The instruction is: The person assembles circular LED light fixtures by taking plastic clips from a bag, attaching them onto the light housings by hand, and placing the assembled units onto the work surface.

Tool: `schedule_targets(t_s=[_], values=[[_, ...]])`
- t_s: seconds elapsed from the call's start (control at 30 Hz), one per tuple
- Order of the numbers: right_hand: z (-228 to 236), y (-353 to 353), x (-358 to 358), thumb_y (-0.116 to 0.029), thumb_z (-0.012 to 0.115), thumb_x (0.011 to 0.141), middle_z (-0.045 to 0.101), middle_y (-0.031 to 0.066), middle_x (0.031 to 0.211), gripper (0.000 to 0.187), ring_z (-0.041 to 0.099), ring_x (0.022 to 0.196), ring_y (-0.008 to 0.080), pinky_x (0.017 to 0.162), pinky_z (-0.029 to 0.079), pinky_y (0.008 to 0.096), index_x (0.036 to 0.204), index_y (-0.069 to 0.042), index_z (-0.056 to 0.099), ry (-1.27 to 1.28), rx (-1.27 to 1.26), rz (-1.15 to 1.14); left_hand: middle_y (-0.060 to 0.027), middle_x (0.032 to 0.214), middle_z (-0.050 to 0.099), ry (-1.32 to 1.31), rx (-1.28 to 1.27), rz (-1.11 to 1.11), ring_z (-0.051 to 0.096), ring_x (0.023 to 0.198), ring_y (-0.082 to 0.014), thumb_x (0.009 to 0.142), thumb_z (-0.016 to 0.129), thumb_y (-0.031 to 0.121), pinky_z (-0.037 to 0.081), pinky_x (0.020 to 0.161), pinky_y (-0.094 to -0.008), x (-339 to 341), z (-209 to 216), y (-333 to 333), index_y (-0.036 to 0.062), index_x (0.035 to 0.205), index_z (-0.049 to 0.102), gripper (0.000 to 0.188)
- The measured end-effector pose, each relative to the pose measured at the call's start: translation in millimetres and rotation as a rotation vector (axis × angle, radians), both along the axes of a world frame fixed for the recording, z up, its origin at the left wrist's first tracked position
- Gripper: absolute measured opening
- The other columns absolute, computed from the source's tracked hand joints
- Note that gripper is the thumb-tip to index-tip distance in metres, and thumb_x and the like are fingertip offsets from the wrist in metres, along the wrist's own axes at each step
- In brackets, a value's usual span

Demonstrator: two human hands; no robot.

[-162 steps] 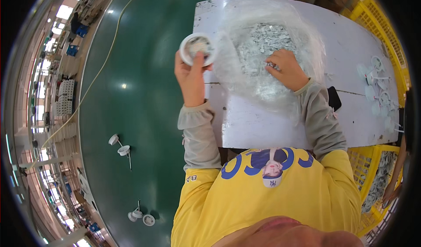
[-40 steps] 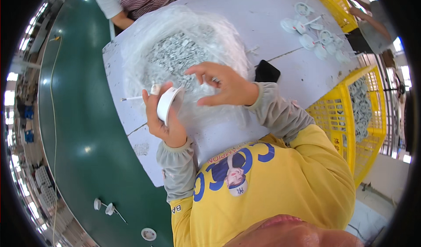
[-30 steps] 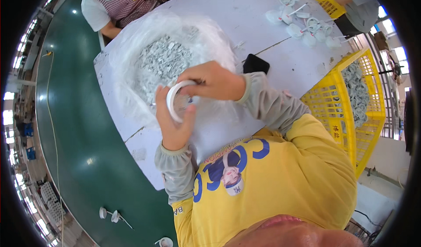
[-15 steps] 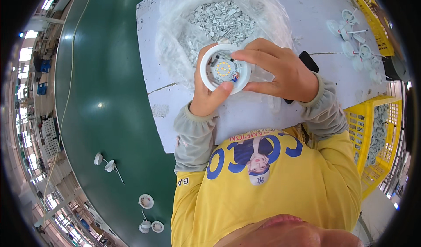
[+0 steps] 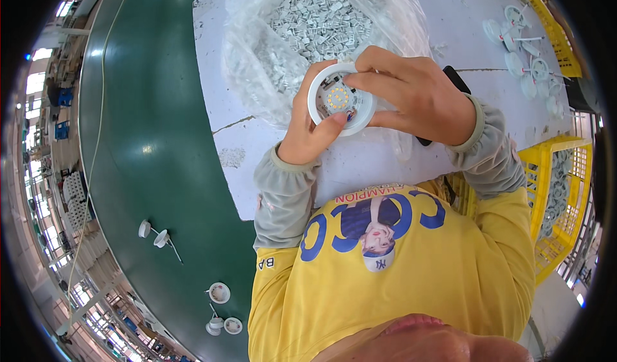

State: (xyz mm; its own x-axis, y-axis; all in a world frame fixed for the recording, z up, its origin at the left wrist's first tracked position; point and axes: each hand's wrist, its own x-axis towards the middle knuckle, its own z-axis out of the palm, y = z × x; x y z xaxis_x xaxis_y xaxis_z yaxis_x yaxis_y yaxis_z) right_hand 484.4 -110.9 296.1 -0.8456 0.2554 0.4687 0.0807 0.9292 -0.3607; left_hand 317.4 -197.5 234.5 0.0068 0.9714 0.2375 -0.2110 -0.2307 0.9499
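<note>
Between my two hands is a round white LED downlight housing (image 5: 366,114), its open face toward me. Inside it shows a circuit board (image 5: 337,98) with a ring of small yellow LEDs, and coloured wires near its lower edge. My left hand (image 5: 308,127) grips the housing's left side, the thumb laid over the lower rim. My right hand (image 5: 411,95) holds the right side, fingertips reaching in over the upper rim and thumb low against the side. Just beyond the housing lies a clear plastic bag (image 5: 257,98) filled with small white clip-like parts (image 5: 321,24).
The pale tabletop (image 5: 250,162) carries several white lamp parts (image 5: 530,60) at the far right. Yellow crates (image 5: 540,175) stand on the right, one holding pale parts. A green surface (image 5: 148,156) on the left bears more white lamps (image 5: 218,292). A black object (image 5: 455,79) lies behind my right wrist.
Both hands and the housing have shifted slightly right. The right fingertips reach further over the rim into the housing, and the left thumb still presses on the lower rim.
</note>
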Motion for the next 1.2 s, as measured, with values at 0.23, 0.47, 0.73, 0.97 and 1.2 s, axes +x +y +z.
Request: schedule_targets(t_s=[0.23, 0.47, 0.73, 0.97, 1.2], values=[[1.9, 0.8, 3.5, -0.017, 0.073, 0.060, 0.052, 0.0073, 0.088, 0.039, 0.054, 0.064, 0.0231, 0.054, 0.044, 0.0295, 0.091, -0.002, 0.056, -0.039, -0.049, 0.042, -0.0127, 0.108, 0.048, -0.014, -0.042, -0.060, 0.046, 0.099, -0.0172, 0.069, 0.055, 0.018, 0.037, 0.086, -0.0290, -1.4, -4.2, 0.7, -0.0045, 0.120, 0.035, 0.059], [6.2, -1.7, 5.8, -0.018, 0.067, 0.064, 0.047, 0.0035, 0.083, 0.028, 0.054, 0.062, 0.0208, 0.050, 0.043, 0.0305, 0.082, -0.004, 0.052, -0.016, 0.024, 0.020, -0.0128, 0.109, 0.047, -0.045, -0.044, -0.062, 0.046, 0.101, -0.0176, 0.068, 0.055, 0.018, 0.037, 0.087, -0.0294, 1.8, -2.2, 0.4, -0.0042, 0.120, 0.035, 0.060], [-0.5, 18.2, 14.8, -0.009, 0.061, 0.072, 0.051, 0.0072, 0.090, 0.039, 0.053, 0.079, 0.0173, 0.068, 0.044, 0.0304, 0.108, -0.002, 0.050, -0.007, -0.460, 0.047, -0.0108, 0.108, 0.049, -0.057, -0.154, 0.090, 0.047, 0.099, -0.0174, 0.071, 0.060, 0.022, 0.037, 0.087, -0.0295, 1.3, -1.7, -2.8, -0.0047, 0.118, 0.039, 0.057], [-54.5, 58.9, 8.5, 0.001, 0.043, 0.082, 0.053, 0.0065, 0.102, 0.027, 0.054, 0.090, 0.0135, 0.082, 0.046, 0.0287, 0.108, 0.001, 0.050, 0.370, -1.297, 0.067, -0.0096, 0.100, 0.054, 0.157, -0.153, 0.161, 0.050, 0.091, -0.0148, 0.075, 0.052, 0.007, 0.040, 0.081, -0.0275, 10.0, 4.2, -0.8, -0.0060, 0.111, 0.048, 0.038], [-40.2, 48.2, 3.8, 0.001, 0.042, 0.087, 0.057, 0.0081, 0.101, 0.022, 0.056, 0.095, 0.0147, 0.083, 0.047, 0.0254, 0.107, 0.000, 0.052, 0.384, -1.308, 0.040, -0.0071, 0.098, 0.053, -0.031, -0.236, 0.137, 0.049, 0.089, -0.0109, 0.079, 0.049, 0.006, 0.040, 0.078, -0.0234, 14.2, -4.6, 6.4, -0.0051, 0.110, 0.047, 0.032]])
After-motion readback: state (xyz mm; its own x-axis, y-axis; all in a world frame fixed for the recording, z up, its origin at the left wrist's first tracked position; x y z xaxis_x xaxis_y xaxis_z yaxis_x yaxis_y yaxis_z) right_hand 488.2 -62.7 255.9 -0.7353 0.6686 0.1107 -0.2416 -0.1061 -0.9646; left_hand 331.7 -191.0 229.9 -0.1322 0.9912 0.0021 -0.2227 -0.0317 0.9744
